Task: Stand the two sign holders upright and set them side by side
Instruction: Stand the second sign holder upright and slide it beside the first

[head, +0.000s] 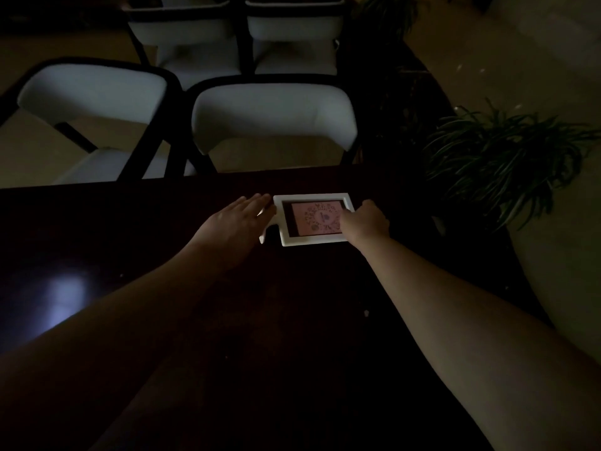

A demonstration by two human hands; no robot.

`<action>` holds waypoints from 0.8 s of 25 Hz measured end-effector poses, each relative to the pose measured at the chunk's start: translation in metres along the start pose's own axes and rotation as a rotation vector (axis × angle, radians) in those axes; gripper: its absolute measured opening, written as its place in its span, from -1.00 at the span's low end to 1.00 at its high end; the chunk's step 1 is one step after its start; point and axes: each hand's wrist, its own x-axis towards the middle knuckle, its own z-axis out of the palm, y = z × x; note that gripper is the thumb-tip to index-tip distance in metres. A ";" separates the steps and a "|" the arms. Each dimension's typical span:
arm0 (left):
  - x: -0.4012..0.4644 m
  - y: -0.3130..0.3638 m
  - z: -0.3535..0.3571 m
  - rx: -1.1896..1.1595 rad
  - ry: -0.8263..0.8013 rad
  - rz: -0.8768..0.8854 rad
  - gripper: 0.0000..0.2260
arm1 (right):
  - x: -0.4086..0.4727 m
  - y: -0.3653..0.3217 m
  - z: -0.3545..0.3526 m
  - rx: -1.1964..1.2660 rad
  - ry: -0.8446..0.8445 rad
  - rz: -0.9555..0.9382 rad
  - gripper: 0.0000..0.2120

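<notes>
white sign holder lying flat, both hands on it

pretty dark shot, so only so much can be made out. a white rectangular sign holder with a pink printed card inside (313, 219) is seen lying flat, face up, on the dark glossy wooden table (292, 320), just above the centre of the frame and close to the table's far edge. a small white tab, maybe its foot or stand, is seen sticking out at its lower left corner, though what it really is can't be told in this light. only this one holder can be picked out; a second one can't be made out in the dark.

the left hand (235, 226) is stretched out flat with the fingers extended and held together, fingertips touching the holder's left edge near its top corner. nothing is gripped by it, it's just laid open against the frame.

the right hand (366, 222) is placed over the holder's right edge, fingers curled down onto the frame. a real pinch or just a press can't be told apart from here, since the fingertips are hidden under the hand.

beyond the table, white padded chairs with dark frames (273, 115) are seen in the upper half of the frame, and a green leafy potted plant (500, 157) is sat at the right, beside the table's corner.
</notes>
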 end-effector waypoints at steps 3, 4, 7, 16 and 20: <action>-0.014 -0.004 0.002 -0.004 -0.018 -0.029 -0.34 | -0.002 -0.008 0.005 0.019 0.008 -0.045 -0.54; -0.019 -0.006 0.002 -0.015 -0.025 -0.044 -0.35 | -0.004 -0.012 0.007 0.019 0.023 -0.070 -0.57; -0.038 -0.008 0.000 -0.045 -0.069 -0.095 -0.36 | -0.012 -0.026 0.010 0.009 0.089 -0.161 -0.63; -0.110 -0.009 0.000 -0.121 -0.093 -0.158 -0.34 | -0.057 -0.069 0.020 -0.090 0.147 -0.578 -0.73; -0.142 -0.002 0.014 -0.143 -0.056 -0.175 -0.32 | -0.085 -0.083 0.025 -0.080 0.151 -0.720 -0.61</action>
